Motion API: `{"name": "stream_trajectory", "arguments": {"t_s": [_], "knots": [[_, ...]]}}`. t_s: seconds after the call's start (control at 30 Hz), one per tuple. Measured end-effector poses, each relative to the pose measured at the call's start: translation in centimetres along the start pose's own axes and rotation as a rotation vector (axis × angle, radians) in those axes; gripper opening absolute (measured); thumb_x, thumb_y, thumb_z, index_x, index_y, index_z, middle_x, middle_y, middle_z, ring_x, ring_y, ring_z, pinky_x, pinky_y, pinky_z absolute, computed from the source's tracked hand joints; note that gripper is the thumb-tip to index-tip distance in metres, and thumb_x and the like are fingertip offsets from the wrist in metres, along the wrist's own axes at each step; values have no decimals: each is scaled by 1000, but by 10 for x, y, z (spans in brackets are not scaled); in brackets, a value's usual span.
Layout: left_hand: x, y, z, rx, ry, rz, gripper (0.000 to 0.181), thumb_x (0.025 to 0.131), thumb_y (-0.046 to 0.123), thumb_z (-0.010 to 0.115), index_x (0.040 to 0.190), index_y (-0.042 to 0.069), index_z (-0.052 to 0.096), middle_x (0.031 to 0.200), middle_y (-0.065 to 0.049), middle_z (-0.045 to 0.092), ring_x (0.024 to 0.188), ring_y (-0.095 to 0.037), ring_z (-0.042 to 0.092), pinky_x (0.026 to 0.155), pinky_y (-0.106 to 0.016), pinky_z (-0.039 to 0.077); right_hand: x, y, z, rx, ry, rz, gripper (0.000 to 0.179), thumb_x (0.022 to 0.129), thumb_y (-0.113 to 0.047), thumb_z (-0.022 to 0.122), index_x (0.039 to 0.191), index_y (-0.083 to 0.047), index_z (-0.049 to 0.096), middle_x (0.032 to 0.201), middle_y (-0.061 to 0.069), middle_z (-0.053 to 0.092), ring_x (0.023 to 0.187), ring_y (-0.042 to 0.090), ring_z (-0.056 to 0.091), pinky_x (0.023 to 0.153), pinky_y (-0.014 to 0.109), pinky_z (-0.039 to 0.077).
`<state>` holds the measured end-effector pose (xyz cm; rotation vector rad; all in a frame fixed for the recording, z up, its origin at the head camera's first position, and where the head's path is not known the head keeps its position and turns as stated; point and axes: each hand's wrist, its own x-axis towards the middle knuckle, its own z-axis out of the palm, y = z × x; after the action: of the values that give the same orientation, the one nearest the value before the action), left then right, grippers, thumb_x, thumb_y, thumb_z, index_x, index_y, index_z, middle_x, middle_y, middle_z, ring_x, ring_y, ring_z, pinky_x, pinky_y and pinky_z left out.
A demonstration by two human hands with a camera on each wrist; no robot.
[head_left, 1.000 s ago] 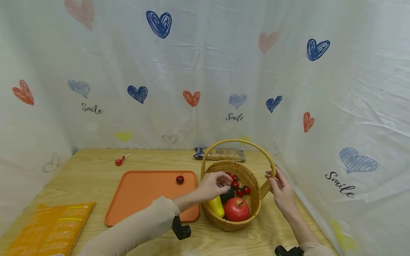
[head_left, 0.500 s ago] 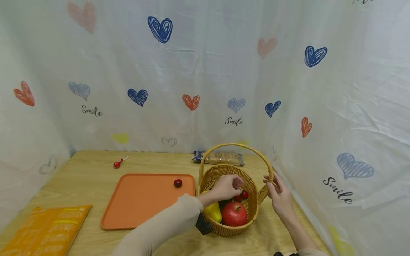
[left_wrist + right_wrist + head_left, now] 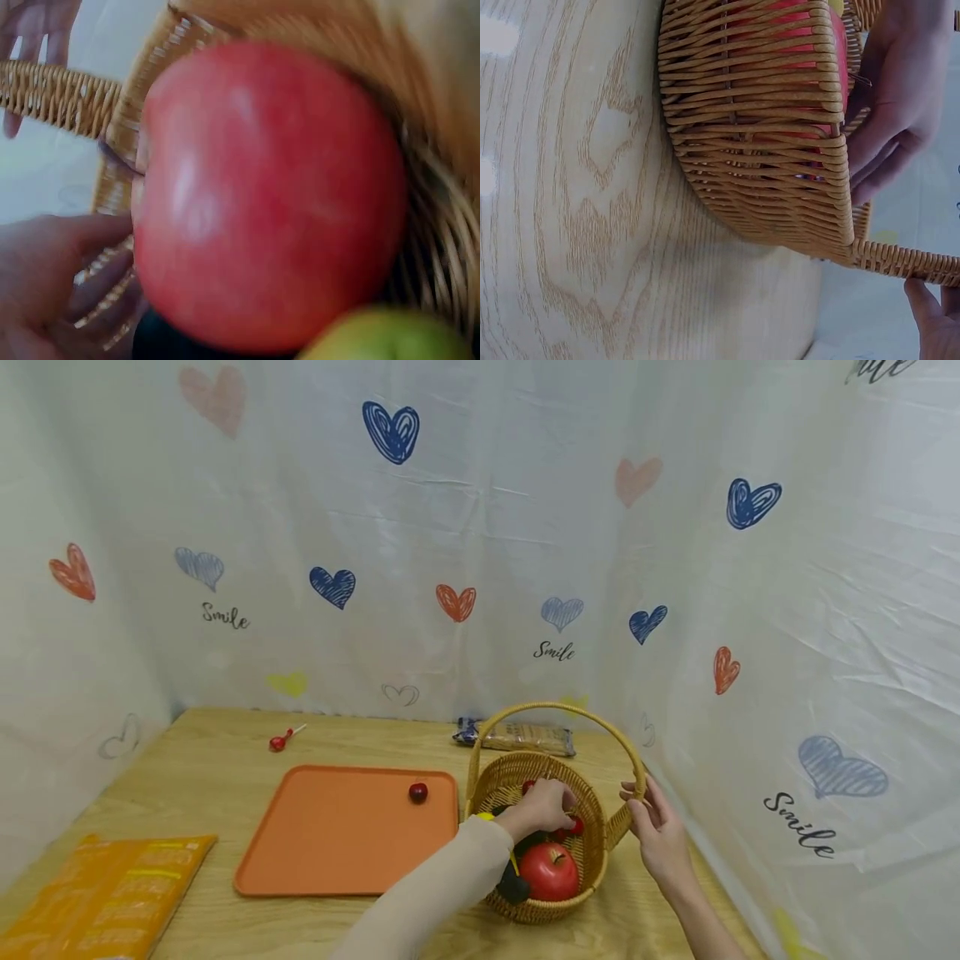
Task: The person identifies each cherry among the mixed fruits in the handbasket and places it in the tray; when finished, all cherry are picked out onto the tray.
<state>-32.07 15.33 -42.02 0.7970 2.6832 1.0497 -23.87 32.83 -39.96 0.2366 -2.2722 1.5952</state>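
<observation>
- Heart-printed curtain [image 3: 480, 527] is hanging behind the wooden table [image 3: 187, 777].
- At right, the basket [image 3: 555, 912] is standing, holding an apple [image 3: 549, 874] and cherries [image 3: 576, 825].
- Left hand [image 3: 542, 806] is hovering at the cherries inside; whether it is gripping one is unclear.
- Right hand [image 3: 662, 832] is pinching the handle [image 3: 555, 705] at right.
- Left of the basket, a tray [image 3: 345, 831] is bearing another cherry [image 3: 417, 792].
</observation>
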Motion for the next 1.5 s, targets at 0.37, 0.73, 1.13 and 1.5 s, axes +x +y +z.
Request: {"name": "stream_trajectory", "arguments": {"t_s": [0.37, 0.73, 1.13, 1.5], "knots": [[7, 13, -1, 282, -123, -9, 22, 74, 20, 82, 93, 13, 75, 87, 4, 66, 83, -13, 61, 67, -23, 50, 1, 1, 1, -7, 6, -20, 43, 102, -15, 44, 142, -3, 37, 128, 18, 48, 112, 4, 54, 81, 20, 50], [15, 3, 14, 351, -212, -46, 30, 88, 10, 67, 59, 15, 58, 59, 3, 46, 54, -11, 34, 49, -24, 30, 0, 2, 1, -1, 12, -8, 44, 101, -13, 44, 143, -2, 35, 128, 14, 48, 112, 4, 53, 80, 20, 50], [7, 5, -5, 250, -155, 65, 18, 78, 16, 79, 95, 14, 75, 89, 7, 67, 88, -10, 61, 69, -20, 49, 0, 0, 1, -1, 2, -13, 42, 102, -15, 43, 142, -3, 36, 129, 16, 46, 112, 2, 52, 82, 19, 49], [-20, -5, -30, -16, -55, 140, 22, 82, 16, 75, 103, 10, 73, 94, 5, 69, 87, -6, 60, 74, -18, 47, -2, 3, 1, 37, -5, -13, 45, 102, -14, 43, 144, -1, 31, 129, 16, 44, 112, 0, 51, 82, 18, 49]]}}
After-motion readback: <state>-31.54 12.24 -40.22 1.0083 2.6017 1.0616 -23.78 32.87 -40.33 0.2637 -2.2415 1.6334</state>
